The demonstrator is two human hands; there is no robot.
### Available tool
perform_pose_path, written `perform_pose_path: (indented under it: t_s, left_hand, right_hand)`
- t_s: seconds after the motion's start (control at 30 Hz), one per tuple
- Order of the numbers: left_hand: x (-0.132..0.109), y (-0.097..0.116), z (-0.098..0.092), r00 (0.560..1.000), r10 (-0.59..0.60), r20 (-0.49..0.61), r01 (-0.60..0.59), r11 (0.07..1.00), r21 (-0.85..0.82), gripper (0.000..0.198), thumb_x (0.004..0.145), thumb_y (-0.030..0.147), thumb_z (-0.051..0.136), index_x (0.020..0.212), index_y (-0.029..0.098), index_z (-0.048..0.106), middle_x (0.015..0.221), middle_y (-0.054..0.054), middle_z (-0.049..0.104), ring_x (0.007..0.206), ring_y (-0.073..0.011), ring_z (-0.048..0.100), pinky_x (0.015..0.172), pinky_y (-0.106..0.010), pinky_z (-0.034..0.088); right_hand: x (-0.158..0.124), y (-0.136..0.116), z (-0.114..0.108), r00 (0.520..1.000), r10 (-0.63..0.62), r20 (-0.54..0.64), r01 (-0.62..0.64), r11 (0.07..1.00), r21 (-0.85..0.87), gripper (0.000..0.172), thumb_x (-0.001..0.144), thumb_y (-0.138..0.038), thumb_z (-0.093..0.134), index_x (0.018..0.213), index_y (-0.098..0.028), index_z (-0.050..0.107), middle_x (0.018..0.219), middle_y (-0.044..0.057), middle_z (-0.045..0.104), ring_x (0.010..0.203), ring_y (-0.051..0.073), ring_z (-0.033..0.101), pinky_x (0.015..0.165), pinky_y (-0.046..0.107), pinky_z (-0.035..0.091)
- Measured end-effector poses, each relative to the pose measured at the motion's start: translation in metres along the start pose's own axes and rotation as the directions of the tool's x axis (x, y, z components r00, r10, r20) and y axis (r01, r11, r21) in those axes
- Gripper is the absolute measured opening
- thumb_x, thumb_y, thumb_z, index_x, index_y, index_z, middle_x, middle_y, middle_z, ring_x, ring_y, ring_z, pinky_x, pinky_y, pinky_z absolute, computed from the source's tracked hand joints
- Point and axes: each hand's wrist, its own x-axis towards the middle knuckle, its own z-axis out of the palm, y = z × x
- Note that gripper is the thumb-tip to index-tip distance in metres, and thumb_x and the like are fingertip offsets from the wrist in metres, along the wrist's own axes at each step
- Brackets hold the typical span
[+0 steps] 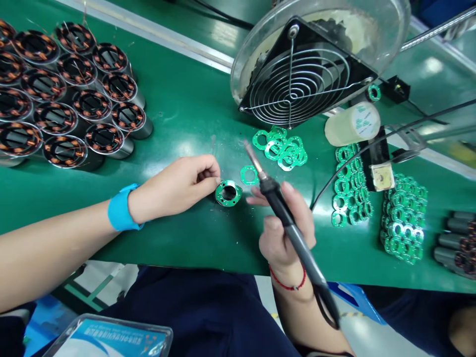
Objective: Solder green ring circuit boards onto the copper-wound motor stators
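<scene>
My left hand [178,188], with a blue wristband, pinches something thin, perhaps solder wire, with its fingers closed right beside a small metal motor stator capped by a green ring board [228,193]. My right hand [284,228] grips a black soldering iron [293,233] like a pen. The iron's tip points up-left, just above and to the right of the capped stator. A single loose green ring board [249,175] lies flat on the table behind the stator.
Several copper-wound stators [67,99] stand at the far left. A fume fan with a wire grille [297,79] sits behind. Piles of green ring boards [282,148] lie at centre and right [403,218]. A tape roll [353,124] and cables lie right.
</scene>
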Motion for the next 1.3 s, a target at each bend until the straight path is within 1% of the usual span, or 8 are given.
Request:
perform_pose_path:
  t_s: [0.13,0.23,0.5,0.7,0.8,1.03,1.13,1.3]
  left_hand:
    - [-0.001,-0.001,0.001,0.998,0.058,-0.020,-0.057,0.996,0.072,0.010,0.082,0.022,0.048,0.075,0.019,0.054,0.060,0.006,0.051,0.054,-0.0094,0.043,0.054,-0.023,0.036]
    - [-0.001,-0.001,-0.001,0.995,0.094,-0.016,-0.092,0.990,0.104,0.006,0.081,0.019,0.048,0.081,0.018,0.054,0.065,0.005,0.054,0.056,-0.0099,0.047,0.056,-0.024,0.038]
    - [0.004,-0.001,-0.009,0.982,0.163,0.092,-0.161,0.986,-0.031,0.011,0.083,0.024,0.054,0.086,0.018,0.062,0.076,0.002,0.062,0.066,-0.0106,0.055,0.062,-0.023,0.043]
    - [0.008,0.005,0.004,0.999,0.012,0.035,-0.003,0.969,-0.247,0.012,0.078,0.030,0.059,0.076,0.018,0.060,0.066,0.004,0.061,0.061,-0.0104,0.054,0.058,-0.022,0.043]
    - [0.010,0.006,0.006,0.999,-0.033,0.041,0.044,0.946,-0.322,0.011,0.075,0.028,0.061,0.072,0.018,0.058,0.064,0.004,0.061,0.059,-0.0094,0.053,0.057,-0.021,0.043]
    - [0.011,0.008,0.001,0.976,-0.187,0.112,0.216,0.896,-0.389,0.009,0.078,0.023,0.062,0.073,0.016,0.062,0.058,0.004,0.061,0.054,-0.0082,0.054,0.054,-0.019,0.044]
    - [0.010,0.010,0.001,0.970,-0.227,0.088,0.243,0.900,-0.362,0.009,0.078,0.015,0.061,0.069,0.015,0.062,0.056,0.004,0.062,0.052,-0.0071,0.054,0.053,-0.018,0.043]
    - [0.011,0.014,0.003,0.969,-0.247,0.023,0.244,0.926,-0.288,0.012,0.076,0.009,0.062,0.066,0.016,0.061,0.052,0.006,0.060,0.050,-0.0070,0.052,0.050,-0.018,0.040]
  right_hand:
    - [0.011,-0.003,0.007,0.946,0.019,0.324,0.025,0.991,-0.132,0.050,0.098,-0.021,0.053,0.146,-0.028,0.044,0.132,0.010,0.070,0.123,0.027,0.065,0.100,0.048,0.056]
    - [0.017,-0.003,0.011,0.910,0.018,0.413,0.057,0.984,-0.168,0.050,0.096,-0.017,0.054,0.144,-0.027,0.043,0.135,0.010,0.067,0.119,0.025,0.066,0.097,0.044,0.057]
    - [0.017,0.007,0.014,0.966,0.028,0.257,0.071,0.928,-0.366,0.041,0.096,-0.040,0.060,0.132,-0.023,0.050,0.101,0.009,0.071,0.086,0.025,0.067,0.072,0.041,0.058]
    - [0.018,0.000,0.016,0.948,-0.136,0.288,0.228,0.921,-0.316,0.041,0.098,-0.032,0.057,0.136,-0.025,0.046,0.123,0.010,0.072,0.118,0.027,0.064,0.091,0.044,0.055]
    - [0.018,-0.005,0.018,0.936,-0.213,0.281,0.303,0.894,-0.330,0.033,0.097,-0.024,0.054,0.131,-0.026,0.050,0.117,0.006,0.075,0.121,0.024,0.063,0.093,0.042,0.053]
    - [0.018,-0.006,0.014,0.954,-0.151,0.258,0.234,0.915,-0.328,0.032,0.096,-0.016,0.055,0.127,-0.022,0.055,0.105,0.005,0.080,0.106,0.021,0.071,0.093,0.038,0.051]
    - [0.014,-0.003,0.013,0.982,-0.119,0.148,0.152,0.961,-0.230,0.032,0.100,-0.025,0.053,0.132,-0.022,0.055,0.102,0.006,0.080,0.096,0.021,0.074,0.094,0.040,0.053]
    - [0.002,-0.001,0.005,0.993,0.027,-0.116,-0.032,0.999,-0.038,0.030,0.101,-0.037,0.050,0.126,-0.025,0.061,0.083,0.001,0.073,0.064,0.017,0.070,0.062,0.034,0.057]
